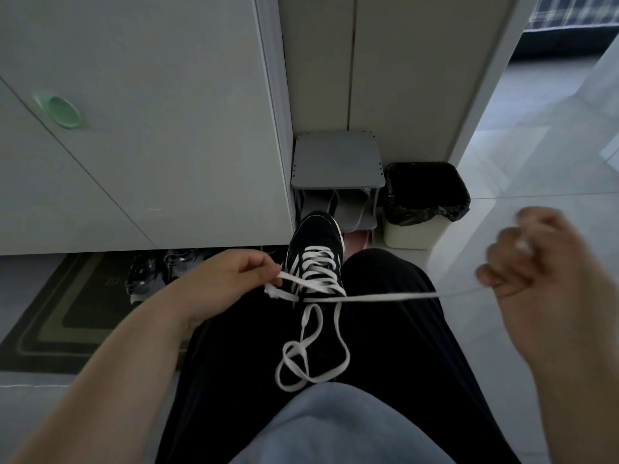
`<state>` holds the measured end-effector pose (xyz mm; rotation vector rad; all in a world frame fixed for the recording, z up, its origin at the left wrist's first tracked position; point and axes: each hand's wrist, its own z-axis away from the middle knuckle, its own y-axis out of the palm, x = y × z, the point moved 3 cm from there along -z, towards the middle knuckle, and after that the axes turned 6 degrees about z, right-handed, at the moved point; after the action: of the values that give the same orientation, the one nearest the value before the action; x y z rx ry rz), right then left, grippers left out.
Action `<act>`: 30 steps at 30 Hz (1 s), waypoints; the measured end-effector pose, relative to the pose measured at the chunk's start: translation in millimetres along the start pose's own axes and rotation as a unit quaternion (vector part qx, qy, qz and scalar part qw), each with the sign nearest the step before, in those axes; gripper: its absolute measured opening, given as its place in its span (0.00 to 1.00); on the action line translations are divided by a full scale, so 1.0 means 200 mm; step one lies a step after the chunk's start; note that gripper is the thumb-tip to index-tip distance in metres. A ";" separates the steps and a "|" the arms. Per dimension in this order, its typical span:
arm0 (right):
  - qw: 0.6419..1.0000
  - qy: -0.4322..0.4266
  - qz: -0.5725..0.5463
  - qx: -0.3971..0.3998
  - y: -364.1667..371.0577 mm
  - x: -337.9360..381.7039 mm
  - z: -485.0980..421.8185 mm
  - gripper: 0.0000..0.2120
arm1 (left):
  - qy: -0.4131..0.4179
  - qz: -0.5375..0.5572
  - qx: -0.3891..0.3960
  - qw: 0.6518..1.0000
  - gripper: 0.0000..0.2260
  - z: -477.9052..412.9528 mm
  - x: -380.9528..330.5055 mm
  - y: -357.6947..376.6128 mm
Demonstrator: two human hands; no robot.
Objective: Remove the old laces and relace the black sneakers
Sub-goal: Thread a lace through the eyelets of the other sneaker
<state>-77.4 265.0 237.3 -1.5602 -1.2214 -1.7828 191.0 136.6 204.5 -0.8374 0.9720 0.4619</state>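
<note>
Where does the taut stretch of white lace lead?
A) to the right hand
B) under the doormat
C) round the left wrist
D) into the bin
A: the lace runs straight from the sneaker to the right hand, while the left hand pinches another part.

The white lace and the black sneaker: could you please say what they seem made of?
The lace looks like flat woven fabric, matte white: it lies limp in loops. The sneaker looks matte black, suede or textile, I cannot tell which: its toe shows no shine.
</note>
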 end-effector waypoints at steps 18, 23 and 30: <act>0.931 -0.003 0.354 0.091 0.25 -0.36 0.04 0.10 | -0.014 0.120 -0.061 0.991 0.02 -0.01 0.07 0.05; 0.986 0.127 -0.105 0.010 0.22 -0.30 0.06 0.19 | 0.021 -0.046 -0.059 0.997 0.11 -0.05 0.12 0.12; 0.975 0.125 -0.183 -0.012 0.17 -0.32 0.04 0.12 | 0.098 -0.206 -0.163 0.960 0.05 -0.02 0.12 0.21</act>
<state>-30.4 241.4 186.3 -1.1276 -1.4316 -2.1528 172.0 158.1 166.1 -1.3727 0.8811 0.1792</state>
